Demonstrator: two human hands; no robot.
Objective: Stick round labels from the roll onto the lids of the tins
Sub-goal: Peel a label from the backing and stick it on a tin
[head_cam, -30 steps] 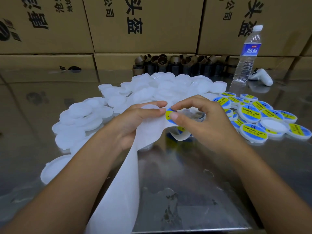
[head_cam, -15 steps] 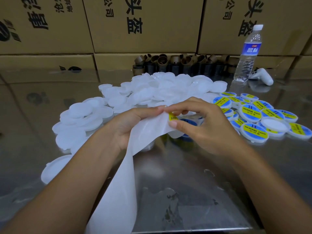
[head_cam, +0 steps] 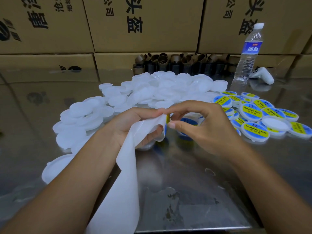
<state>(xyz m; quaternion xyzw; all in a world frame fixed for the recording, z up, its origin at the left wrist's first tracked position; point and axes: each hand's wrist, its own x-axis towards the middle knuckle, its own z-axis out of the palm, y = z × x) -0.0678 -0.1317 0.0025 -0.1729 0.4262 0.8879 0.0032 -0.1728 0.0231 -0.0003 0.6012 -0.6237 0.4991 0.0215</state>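
Left hand clenched on white waxy backing strip; right hand pinching round yellow-blue label. Peel slowly, keep flat, touch edge only.

We are viewing a water bottle standing beside a white controller, before stacked cardboard boxes.

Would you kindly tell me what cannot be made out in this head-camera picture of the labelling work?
- Label: mostly hidden between the left hand and right hand; only a yellow edge shows.
- Label roll: not identifiable; the backing strip runs off the bottom edge.
- Unlabelled lids: the forearms hide the nearest ones.
- Small print on labelled lids: too small to read.
- Carton lettering: cut by the top edge.
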